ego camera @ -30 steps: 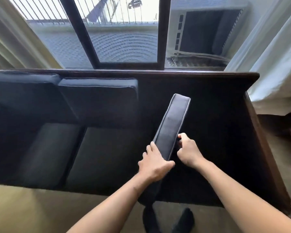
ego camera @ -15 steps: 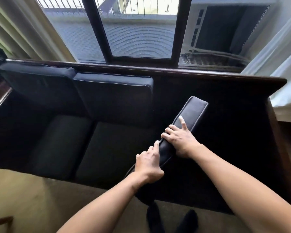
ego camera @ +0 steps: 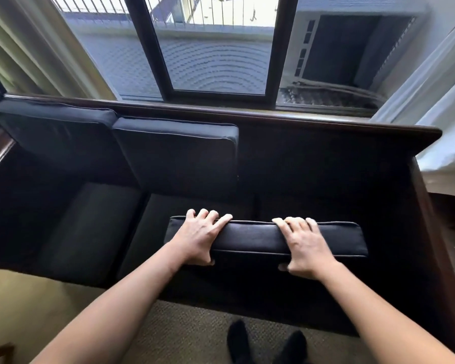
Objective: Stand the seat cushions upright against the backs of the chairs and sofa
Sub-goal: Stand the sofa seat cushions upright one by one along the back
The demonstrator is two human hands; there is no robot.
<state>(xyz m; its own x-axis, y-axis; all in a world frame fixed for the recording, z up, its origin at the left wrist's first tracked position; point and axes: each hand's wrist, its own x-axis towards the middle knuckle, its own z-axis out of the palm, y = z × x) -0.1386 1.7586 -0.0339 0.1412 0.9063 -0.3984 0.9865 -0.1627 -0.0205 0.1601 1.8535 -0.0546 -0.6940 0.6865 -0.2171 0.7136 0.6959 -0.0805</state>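
Observation:
A dark navy seat cushion point(ego camera: 255, 239) is held on edge, crosswise, above the right part of a dark wooden sofa point(ego camera: 326, 122). My left hand point(ego camera: 199, 237) grips its left end and my right hand point(ego camera: 304, 246) grips it right of centre, fingers over the top edge, thumbs underneath. Two more navy cushions stand upright against the sofa back: one at the left point(ego camera: 55, 135), one in the middle point(ego camera: 176, 151). The right section of the sofa back is bare dark wood. Dark seat pads point(ego camera: 90, 227) lie below the standing cushions.
A window with a dark frame point(ego camera: 273, 48) is behind the sofa, with curtains at the left point(ego camera: 37, 48) and right point(ego camera: 444, 88). The sofa's right armrest point(ego camera: 436, 232) runs toward me. My socked feet point(ego camera: 268, 345) stand on carpet before the sofa.
The cushion has swung from pointing away from me to lying crosswise, parallel to the sofa back. Both hands have shifted to its top edge, spread apart. The view has tilted slightly.

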